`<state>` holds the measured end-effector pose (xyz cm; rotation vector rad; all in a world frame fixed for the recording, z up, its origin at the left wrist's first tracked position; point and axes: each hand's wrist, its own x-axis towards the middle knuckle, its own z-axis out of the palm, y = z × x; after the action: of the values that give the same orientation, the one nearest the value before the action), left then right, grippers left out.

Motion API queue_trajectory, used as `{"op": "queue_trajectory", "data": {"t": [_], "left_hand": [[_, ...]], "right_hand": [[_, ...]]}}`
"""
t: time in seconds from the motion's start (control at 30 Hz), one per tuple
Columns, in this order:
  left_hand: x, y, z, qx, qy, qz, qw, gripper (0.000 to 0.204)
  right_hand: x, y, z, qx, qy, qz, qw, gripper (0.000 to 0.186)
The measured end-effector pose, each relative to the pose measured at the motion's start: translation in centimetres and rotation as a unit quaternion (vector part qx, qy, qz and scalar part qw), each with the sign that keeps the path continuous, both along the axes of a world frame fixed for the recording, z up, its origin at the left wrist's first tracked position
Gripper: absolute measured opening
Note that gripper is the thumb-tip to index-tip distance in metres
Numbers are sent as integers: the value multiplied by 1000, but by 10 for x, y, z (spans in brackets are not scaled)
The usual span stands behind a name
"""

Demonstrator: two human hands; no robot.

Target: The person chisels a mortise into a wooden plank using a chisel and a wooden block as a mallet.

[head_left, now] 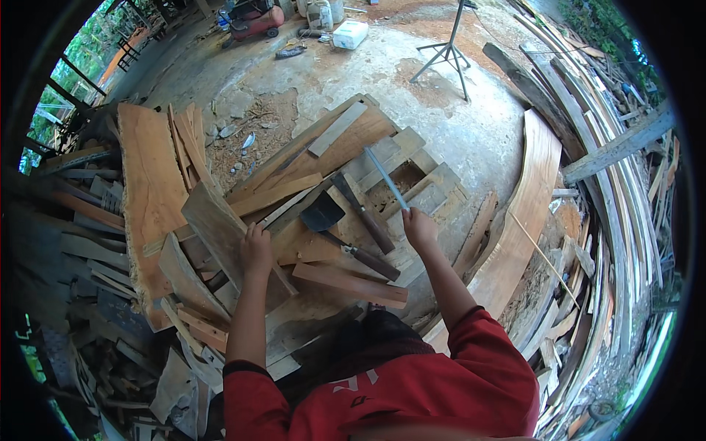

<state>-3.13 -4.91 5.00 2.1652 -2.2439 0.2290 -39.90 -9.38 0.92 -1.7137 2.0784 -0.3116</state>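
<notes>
concrete floor (360, 73) beyond; right hand (421, 229) grips a slim grey bar (385, 176).

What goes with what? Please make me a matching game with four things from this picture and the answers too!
Things:
1. Thin grey bar
2. Tripod stand
3. Wheeled tank
4. Broad-bladed tool

Matches:
A. Red
B. Lying among the wood pieces
C. Gripped in the right hand
D. Standing on spread legs

Right pairs: 1-C, 2-D, 3-A, 4-B
</notes>
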Motion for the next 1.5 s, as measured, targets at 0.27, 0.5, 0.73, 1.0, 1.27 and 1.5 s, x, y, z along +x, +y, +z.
{"op": "queue_trajectory", "data": {"t": [0.27,0.5,0.73,1.0,1.27,1.5], "left_hand": [[-9,-5,3,-41,-7,-31,999,13],[3,1,-24,-26,-84,-64,994,17],[-14,28,-3,-93,118,73,986,46],[8,167,1,-143,320,246,904,59],[49,284,-11,-43,282,425,859,58],[58,285,-35,-76,267,426,861,42]], "right_hand": [[-3,3,-36,-30,-12,36,999,33],[-4,10,-37,-30,-16,67,997,38],[14,6,-29,-83,43,82,992,42],[39,-7,-36,-116,42,190,974,38],[78,0,-12,-81,104,213,968,41],[149,28,17,-119,96,356,922,41]]}}
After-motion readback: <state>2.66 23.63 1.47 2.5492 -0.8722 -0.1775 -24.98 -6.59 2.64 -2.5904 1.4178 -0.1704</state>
